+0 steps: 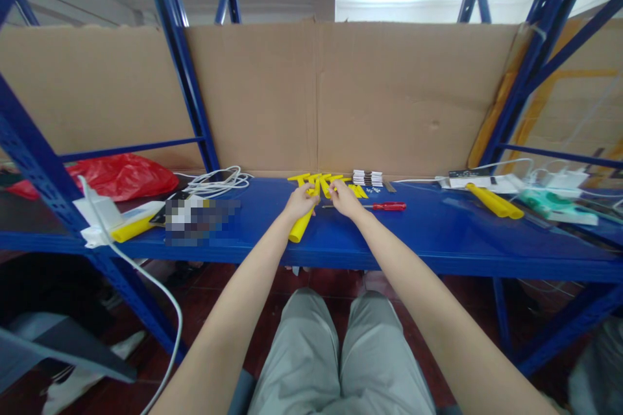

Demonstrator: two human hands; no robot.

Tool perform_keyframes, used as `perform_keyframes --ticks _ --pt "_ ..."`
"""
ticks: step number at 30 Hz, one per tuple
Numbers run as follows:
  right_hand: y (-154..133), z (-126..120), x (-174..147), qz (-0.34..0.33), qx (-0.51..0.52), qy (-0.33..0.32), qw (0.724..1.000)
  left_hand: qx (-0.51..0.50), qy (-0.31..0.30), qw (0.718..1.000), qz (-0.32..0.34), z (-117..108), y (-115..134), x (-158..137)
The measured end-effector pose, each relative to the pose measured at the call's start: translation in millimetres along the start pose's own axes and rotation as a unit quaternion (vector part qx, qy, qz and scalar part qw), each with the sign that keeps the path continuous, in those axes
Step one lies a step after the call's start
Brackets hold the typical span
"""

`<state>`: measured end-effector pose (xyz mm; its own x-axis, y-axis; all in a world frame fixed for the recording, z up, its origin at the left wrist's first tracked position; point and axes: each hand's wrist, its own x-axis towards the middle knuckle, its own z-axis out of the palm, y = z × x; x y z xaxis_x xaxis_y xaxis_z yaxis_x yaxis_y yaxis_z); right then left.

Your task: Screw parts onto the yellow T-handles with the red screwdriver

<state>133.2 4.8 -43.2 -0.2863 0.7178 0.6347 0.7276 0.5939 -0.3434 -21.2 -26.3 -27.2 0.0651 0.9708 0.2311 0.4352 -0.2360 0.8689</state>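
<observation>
My left hand (300, 200) is wrapped round a yellow tube-like plastic handle (302, 227), whose wide round end points toward me and down. Close on its right, my right hand (343, 199) has its fingers drawn together by the handle's far end; what is between them, if anything, is too small to make out. Just behind both hands lie several yellow plastic pieces (323, 180), some T-shaped. A screwdriver (389, 206) with a red handle rests right of my right hand, its shaft pointing left. Small yellow pieces (357, 192) and tiny metal parts (374, 190) lie beyond it.
White-and-dark stacked strips (367, 177) stand by the cardboard wall (389, 97). Two yellow handles (494, 201) lie on the blue shelf (428, 233) at right. A white cable coil (226, 181), a red plastic bag (129, 172) and another yellow handle (132, 229) are left. Blue posts (180, 58) flank the shelf.
</observation>
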Motion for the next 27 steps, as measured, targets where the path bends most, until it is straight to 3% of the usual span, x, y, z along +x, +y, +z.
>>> perform_keyframes --ticks 9,19,23,27 --pt "3 -10 -2 0.047 -0.027 0.021 0.998 0.001 -0.009 1.0 -0.001 -1 3 -4" --pt "26 -42 1 0.163 -0.064 0.094 0.98 0.012 -0.022 1.0 -0.013 -1 8 -8" --pt "43 -62 -1 0.203 -0.122 0.072 0.969 0.008 -0.016 1.0 -0.008 0 9 -9" --pt "68 -82 -5 0.306 -0.177 0.007 0.935 -0.007 -0.015 1.0 -0.005 0 10 -10"
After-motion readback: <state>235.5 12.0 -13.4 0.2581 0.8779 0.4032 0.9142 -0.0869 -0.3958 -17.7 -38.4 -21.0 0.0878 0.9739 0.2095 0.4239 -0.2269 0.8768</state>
